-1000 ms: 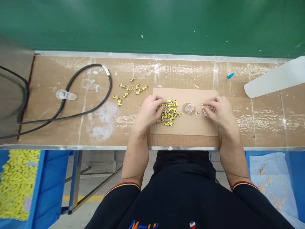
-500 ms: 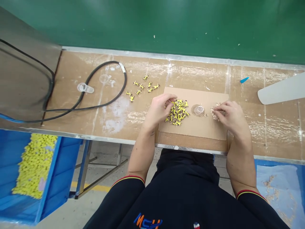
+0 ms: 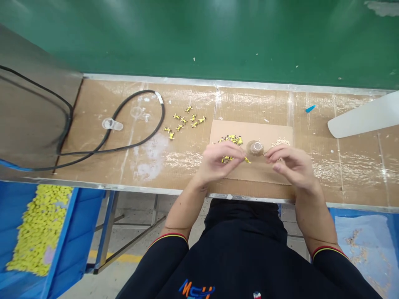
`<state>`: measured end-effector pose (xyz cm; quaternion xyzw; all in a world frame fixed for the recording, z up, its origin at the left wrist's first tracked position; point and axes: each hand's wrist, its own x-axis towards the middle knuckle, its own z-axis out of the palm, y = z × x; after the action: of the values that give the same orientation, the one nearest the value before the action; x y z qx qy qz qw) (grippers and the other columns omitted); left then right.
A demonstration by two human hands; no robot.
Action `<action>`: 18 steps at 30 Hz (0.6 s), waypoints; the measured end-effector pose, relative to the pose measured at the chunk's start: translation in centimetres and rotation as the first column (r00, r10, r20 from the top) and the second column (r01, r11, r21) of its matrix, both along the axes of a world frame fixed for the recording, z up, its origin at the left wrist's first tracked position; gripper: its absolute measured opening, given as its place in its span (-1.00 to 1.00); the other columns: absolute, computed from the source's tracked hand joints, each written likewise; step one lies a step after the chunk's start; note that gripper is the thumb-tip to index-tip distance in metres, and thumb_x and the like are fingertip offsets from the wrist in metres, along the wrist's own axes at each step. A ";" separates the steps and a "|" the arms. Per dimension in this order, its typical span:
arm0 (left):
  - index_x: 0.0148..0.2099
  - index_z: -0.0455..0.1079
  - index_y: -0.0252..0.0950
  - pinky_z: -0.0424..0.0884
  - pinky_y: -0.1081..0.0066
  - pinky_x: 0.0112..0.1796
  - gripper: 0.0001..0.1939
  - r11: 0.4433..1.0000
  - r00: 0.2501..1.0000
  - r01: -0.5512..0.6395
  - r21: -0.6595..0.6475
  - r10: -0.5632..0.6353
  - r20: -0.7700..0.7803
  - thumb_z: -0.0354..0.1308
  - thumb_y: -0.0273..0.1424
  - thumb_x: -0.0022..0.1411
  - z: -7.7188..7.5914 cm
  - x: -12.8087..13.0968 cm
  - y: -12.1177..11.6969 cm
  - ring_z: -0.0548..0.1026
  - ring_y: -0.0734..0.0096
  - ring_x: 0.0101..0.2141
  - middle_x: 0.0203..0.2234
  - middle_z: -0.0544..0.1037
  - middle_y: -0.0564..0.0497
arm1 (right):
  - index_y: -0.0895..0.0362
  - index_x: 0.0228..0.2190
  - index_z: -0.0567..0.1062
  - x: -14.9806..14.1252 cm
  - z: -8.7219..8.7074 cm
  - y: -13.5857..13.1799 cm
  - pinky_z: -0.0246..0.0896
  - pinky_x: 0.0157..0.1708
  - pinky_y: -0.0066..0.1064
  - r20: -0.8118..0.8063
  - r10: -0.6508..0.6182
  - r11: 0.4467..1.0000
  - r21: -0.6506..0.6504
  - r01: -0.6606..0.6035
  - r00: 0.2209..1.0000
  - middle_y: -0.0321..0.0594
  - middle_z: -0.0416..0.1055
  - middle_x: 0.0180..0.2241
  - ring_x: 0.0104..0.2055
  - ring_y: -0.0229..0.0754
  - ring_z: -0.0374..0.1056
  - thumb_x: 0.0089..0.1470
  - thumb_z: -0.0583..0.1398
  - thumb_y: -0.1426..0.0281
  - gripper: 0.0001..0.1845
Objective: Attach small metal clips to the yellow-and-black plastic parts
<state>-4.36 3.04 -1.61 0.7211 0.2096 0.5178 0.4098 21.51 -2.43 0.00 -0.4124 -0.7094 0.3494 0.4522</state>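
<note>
My left hand (image 3: 222, 161) is closed in a pinch on a small yellow figure (image 3: 247, 160), which sticks out past the fingertips. Beneath that hand, partly covered, lies a heap of yellow-and-black figures (image 3: 233, 139) on a cardboard sheet (image 3: 249, 174). My right hand (image 3: 291, 164) has thumb and fingers curled together in front of a pile of tiny beige pieces (image 3: 281, 142); whatever is at its fingertips is too small to make out. Between the two hands stands a small clear cup (image 3: 256, 147) on the cardboard.
Several yellow figures (image 3: 183, 120) lie loose left of the cardboard. A black cable (image 3: 140, 143) loops near a clear plastic piece (image 3: 112, 124). To the right are a blue tapered piece (image 3: 310, 109) and a white cylinder (image 3: 361, 116). A blue bin (image 3: 75, 232) holds yellow parts below the table's left edge.
My left hand has moved right from the heap, now with a yellow figure in its fingers. My right hand has drawn back from the beige pile, slightly left and nearer my body.
</note>
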 end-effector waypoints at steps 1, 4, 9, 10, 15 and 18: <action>-0.21 0.58 -0.21 0.68 0.46 -0.21 -0.92 0.998 0.999 0.038 0.048 -0.039 0.019 0.33 -0.50 0.32 0.0 0.5 -0.4 0.70 0.47 -0.28 -0.31 0.71 0.00 | 0.03 -0.24 0.62 -0.4 0.1 -0.2 0.54 -0.22 -0.27 -0.035 0.090 0.995 -0.032 -0.091 0.995 -0.15 0.66 -0.18 -0.21 -0.13 0.59 0.22 0.34 0.34 -0.95; -0.19 0.56 -0.21 0.69 0.45 -0.19 -0.83 0.984 0.988 0.128 0.127 -0.138 0.073 0.32 -0.61 0.28 -0.5 1.7 -1.3 0.71 0.45 -0.25 -0.29 0.70 0.00 | 0.06 -0.26 0.60 -1.2 0.2 -0.5 0.56 -0.19 -0.33 -0.081 0.191 0.976 -0.086 -0.198 0.978 -0.16 0.67 -0.22 -0.21 -0.18 0.62 0.23 0.34 0.41 -0.98; -0.22 0.54 -0.21 0.70 0.47 -0.19 -0.85 0.961 0.984 0.120 0.250 -0.149 0.101 0.28 -0.58 0.32 -1.3 3.1 -2.1 0.71 0.46 -0.26 -0.29 0.69 -0.01 | 0.07 -0.35 0.60 -2.0 0.6 -0.6 0.55 -0.26 -0.39 -0.095 0.202 0.973 -0.096 -0.211 0.975 -0.21 0.67 -0.36 -0.29 -0.20 0.62 0.19 0.37 0.41 -0.93; -0.21 0.53 -0.23 0.70 0.46 -0.18 -0.87 0.953 0.985 0.109 0.284 -0.142 0.096 0.28 -0.58 0.33 -1.2 3.3 -2.2 0.71 0.46 -0.25 -0.29 0.68 -0.02 | 0.07 -0.36 0.60 -2.1 0.8 -1.0 0.55 -0.26 -0.40 -0.103 0.200 0.973 -0.097 -0.210 0.974 -0.22 0.66 -0.37 -0.30 -0.20 0.62 0.18 0.38 0.42 -0.93; -0.14 0.55 -0.28 0.68 0.33 -0.10 -0.85 0.902 0.995 -0.012 0.431 0.054 -0.085 0.34 -0.57 0.25 -0.3 0.7 -2.0 0.68 0.33 -0.15 -0.24 0.64 -0.09 | 0.07 -0.36 0.59 1.0 0.5 -5.5 0.52 -0.36 -0.47 -0.202 0.103 0.984 -0.120 -0.129 0.974 -0.22 0.63 -0.37 -0.36 -0.24 0.58 0.11 0.38 0.54 -0.87; -0.12 0.55 -0.24 0.62 0.42 -0.12 -0.80 0.889 0.905 -0.227 0.397 0.343 -0.252 0.27 -0.61 0.27 -0.1 -3.6 -1.7 0.65 0.41 -0.17 -0.20 0.64 -0.05 | 0.06 -0.36 0.60 7.4 -1.6 -9.5 0.51 -0.40 -0.43 -0.183 -0.328 0.943 -0.128 0.309 0.927 -0.22 0.63 -0.36 -0.35 -0.20 0.58 0.01 0.42 0.53 -0.83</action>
<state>-7.96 1.39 -1.75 0.8176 0.2790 0.4806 0.1509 28.89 -11.91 -1.61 -0.5060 -0.5655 0.3455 0.5520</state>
